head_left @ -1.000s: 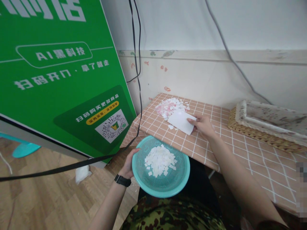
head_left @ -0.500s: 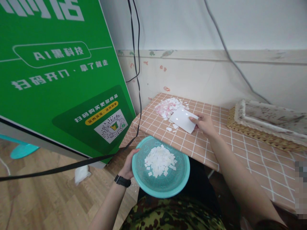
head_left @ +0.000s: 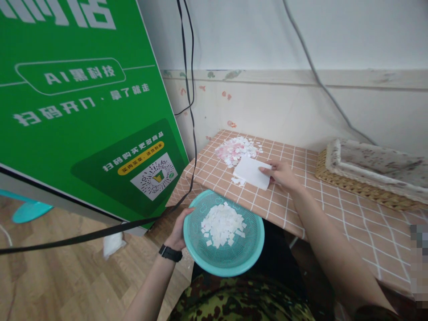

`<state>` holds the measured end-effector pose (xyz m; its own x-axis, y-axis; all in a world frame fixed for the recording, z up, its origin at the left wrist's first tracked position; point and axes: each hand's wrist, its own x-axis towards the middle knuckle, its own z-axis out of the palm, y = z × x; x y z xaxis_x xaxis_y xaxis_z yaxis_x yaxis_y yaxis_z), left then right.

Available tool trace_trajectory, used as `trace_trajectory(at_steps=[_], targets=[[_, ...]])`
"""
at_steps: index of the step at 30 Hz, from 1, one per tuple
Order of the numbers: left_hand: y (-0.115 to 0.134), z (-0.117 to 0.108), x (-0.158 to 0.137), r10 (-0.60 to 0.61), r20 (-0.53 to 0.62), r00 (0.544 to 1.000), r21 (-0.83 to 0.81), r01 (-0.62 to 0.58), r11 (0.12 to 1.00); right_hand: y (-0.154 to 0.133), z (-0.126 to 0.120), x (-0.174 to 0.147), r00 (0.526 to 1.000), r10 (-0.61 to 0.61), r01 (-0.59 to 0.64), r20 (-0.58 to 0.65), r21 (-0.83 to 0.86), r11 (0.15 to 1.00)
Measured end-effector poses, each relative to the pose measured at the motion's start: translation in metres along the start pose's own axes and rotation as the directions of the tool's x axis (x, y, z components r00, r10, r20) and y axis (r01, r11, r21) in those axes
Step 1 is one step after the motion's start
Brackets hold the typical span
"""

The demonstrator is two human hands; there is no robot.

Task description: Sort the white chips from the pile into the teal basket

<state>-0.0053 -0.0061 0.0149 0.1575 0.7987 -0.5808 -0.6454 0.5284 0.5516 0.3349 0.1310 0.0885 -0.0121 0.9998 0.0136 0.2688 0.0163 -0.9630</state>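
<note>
My left hand (head_left: 178, 232) grips the left rim of a turquoise plastic colander (head_left: 230, 267), its fingers partly hidden. Just below the table's edge, the colander holds a heap of small white paper scraps (head_left: 222, 225). Between thumb and fingers, my right hand (head_left: 282, 174) pinches a flat white card (head_left: 252, 171) by its right end. The card is tilted low over the table. Behind it lies a pile of white and pink paper scraps (head_left: 236, 149). A few loose scraps (head_left: 238, 181) show at the card's near left edge.
A brown checked cloth (head_left: 337, 214) covers the table. A fabric-lined wicker basket (head_left: 354, 183) stands on the right. On the left is a large green panel (head_left: 100, 147), with a black strap (head_left: 133, 224) crossing in front. A white plastic bag (head_left: 113, 244) lies on the floor.
My right hand has moved slightly left and toward me with the card, whose tilt has changed, so its shine is gone. The left hand and colander stay in place.
</note>
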Motion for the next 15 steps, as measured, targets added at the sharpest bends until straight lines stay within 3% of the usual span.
trace_trajectory(at_steps=[6,11,15], targets=[[0.000,0.000,-0.001,-0.003,0.027,1.000,-0.015,0.004,1.000,0.003,-0.010,0.002,0.999,0.015,-0.014,-0.031,0.023,1.000],[-0.001,-0.002,0.001,-0.008,0.059,0.998,-0.006,0.008,1.000,0.007,-0.007,0.004,0.997,0.011,-0.007,0.075,-0.050,0.999],[-0.001,-0.003,0.001,0.001,0.063,0.998,0.000,-0.001,1.000,0.005,-0.014,0.005,0.999,0.011,-0.009,0.051,-0.043,0.999]])
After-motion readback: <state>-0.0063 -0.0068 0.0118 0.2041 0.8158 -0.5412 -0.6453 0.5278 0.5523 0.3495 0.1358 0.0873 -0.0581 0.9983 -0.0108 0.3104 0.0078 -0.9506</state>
